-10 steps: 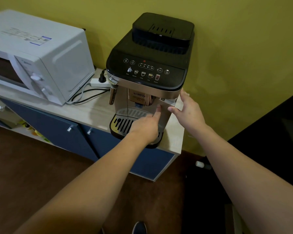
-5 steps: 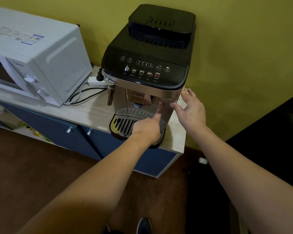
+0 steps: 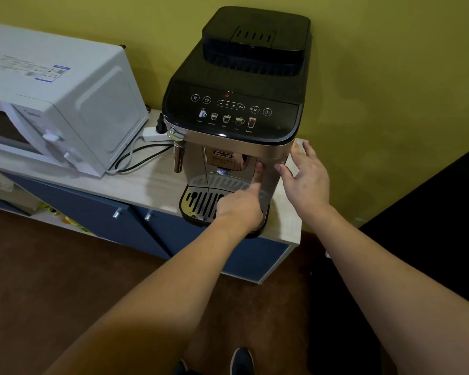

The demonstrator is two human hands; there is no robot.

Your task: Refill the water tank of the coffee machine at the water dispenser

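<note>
The black and silver coffee machine (image 3: 236, 112) stands at the right end of a pale wooden counter (image 3: 146, 185). Its water tank sits in the machine's right front corner; only the silver front panel (image 3: 272, 182) shows, flush with the body. My left hand (image 3: 240, 209) hovers over the drip tray with its fingers curled, and one digit is stretched up against that panel's left seam. Just right of the same corner is my right hand (image 3: 306, 180), fingers spread, holding nothing; whether it touches the machine I cannot tell. No water dispenser is in view.
A white microwave (image 3: 60, 98) fills the counter's left half, with a power strip (image 3: 153, 133) and cables between it and the machine. Blue cabinet doors (image 3: 92, 201) are below. A dark piece of furniture (image 3: 431, 212) stands at the right. My shoe (image 3: 241, 361) is on the brown floor.
A pale edge that stuck out at the machine's right front corner between my hands no longer shows. My right hand has eased off to the right and spread its fingers.
</note>
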